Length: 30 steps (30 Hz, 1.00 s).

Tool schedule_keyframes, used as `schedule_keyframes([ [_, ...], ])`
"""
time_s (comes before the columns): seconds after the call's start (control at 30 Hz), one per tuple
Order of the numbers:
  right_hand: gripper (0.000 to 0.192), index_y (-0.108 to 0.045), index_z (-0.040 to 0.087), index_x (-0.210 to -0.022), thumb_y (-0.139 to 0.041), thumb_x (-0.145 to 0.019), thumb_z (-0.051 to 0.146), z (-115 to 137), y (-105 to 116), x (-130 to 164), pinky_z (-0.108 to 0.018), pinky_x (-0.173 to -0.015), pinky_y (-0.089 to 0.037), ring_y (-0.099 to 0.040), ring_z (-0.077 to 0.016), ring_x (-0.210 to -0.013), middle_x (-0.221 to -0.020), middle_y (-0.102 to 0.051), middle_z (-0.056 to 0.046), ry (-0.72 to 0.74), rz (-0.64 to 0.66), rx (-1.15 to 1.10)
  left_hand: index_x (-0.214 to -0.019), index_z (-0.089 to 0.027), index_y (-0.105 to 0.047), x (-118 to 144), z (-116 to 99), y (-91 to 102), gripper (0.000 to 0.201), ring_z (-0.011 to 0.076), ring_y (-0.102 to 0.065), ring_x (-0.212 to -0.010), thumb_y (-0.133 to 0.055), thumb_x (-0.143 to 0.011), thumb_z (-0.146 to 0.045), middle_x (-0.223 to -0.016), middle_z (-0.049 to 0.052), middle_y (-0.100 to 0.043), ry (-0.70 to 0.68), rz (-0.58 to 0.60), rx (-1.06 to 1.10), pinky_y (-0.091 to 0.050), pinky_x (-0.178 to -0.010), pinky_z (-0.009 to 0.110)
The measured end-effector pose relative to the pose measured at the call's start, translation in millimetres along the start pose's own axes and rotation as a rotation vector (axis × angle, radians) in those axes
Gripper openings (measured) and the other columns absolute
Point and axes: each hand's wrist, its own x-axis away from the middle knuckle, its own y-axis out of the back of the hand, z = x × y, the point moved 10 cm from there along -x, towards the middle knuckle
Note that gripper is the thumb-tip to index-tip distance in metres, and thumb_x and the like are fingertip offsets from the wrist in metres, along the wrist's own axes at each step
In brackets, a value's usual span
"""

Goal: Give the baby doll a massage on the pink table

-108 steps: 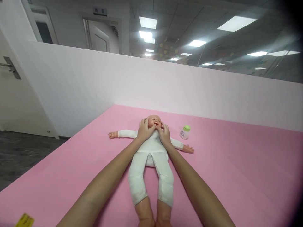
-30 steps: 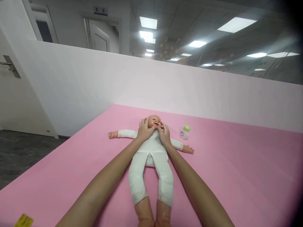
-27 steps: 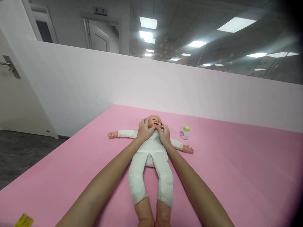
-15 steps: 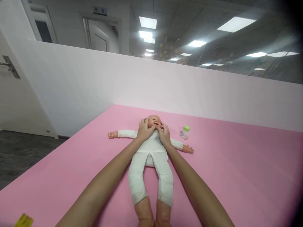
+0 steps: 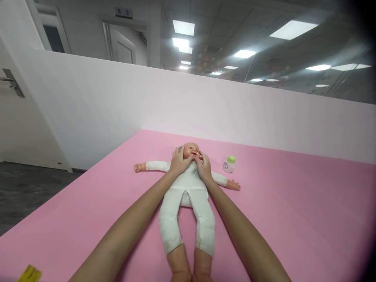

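Because it lies flat on its back in the middle of the pink mat, arms out wide and feet near the person, the baby doll is easy to reach. Its white cloth body looks soft and floppy, but the head and feet look like hard, smooth plastic. It is likely light, and the firm head seems the best place to hold. The left hand and the right hand cup the doll's cheeks, fingers curled against the face. A small bottle with a green cap stands just right of the head, near the far white wall
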Motion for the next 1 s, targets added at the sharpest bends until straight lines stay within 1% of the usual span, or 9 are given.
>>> schedule_keyframes([
  [0.33,0.053,-0.061,0.020,-0.135,-0.059,-0.088,0.046,-2.7,-0.1,-0.4,-0.044,-0.108,-0.048,-0.059,-0.0270,-0.123,-0.137,-0.060,-0.014,0.005,-0.006,-0.006,-0.146,-0.019,-0.049,0.3,-1.0,0.7,0.062,0.0314,-0.047,-0.132,-0.064,-0.090,-0.042,-0.140,0.012,-0.051,-0.009,-0.005,0.000,-0.041,-0.115,0.044],
  [0.53,0.053,-0.061,0.021,-0.135,-0.058,-0.089,0.046,-1.9,-0.1,-0.5,-0.043,-0.108,-0.048,-0.059,-0.0264,-0.122,-0.137,-0.060,-0.013,0.019,-0.004,0.011,-0.145,-0.022,-0.051,0.4,-1.6,1.2,0.060,0.0316,-0.048,-0.131,-0.066,-0.089,-0.040,-0.139,0.012,-0.051,-0.010,-0.007,0.005,-0.042,-0.114,0.045],
  [0.83,0.055,-0.060,0.019,-0.136,-0.059,-0.088,0.046,1.0,0.9,0.7,-0.044,-0.107,-0.048,-0.059,-0.0279,-0.123,-0.138,-0.059,-0.015,0.002,-0.002,0.008,-0.146,-0.021,-0.050,0.9,-1.6,0.7,0.062,0.0321,-0.046,-0.134,-0.064,-0.090,-0.042,-0.141,0.012,-0.050,0.004,0.005,0.005,-0.042,-0.114,0.045],
  [1.0,0.054,-0.061,0.020,-0.135,-0.059,-0.088,0.047,0.0,1.1,0.4,-0.043,-0.107,-0.049,-0.059,-0.0272,-0.123,-0.138,-0.060,-0.014,-0.005,-0.008,0.009,-0.147,-0.021,-0.050,0.9,-2.1,0.7,0.062,0.0326,-0.046,-0.134,-0.064,-0.090,-0.042,-0.142,0.012,-0.050,0.003,0.004,0.004,-0.042,-0.114,0.046],
])
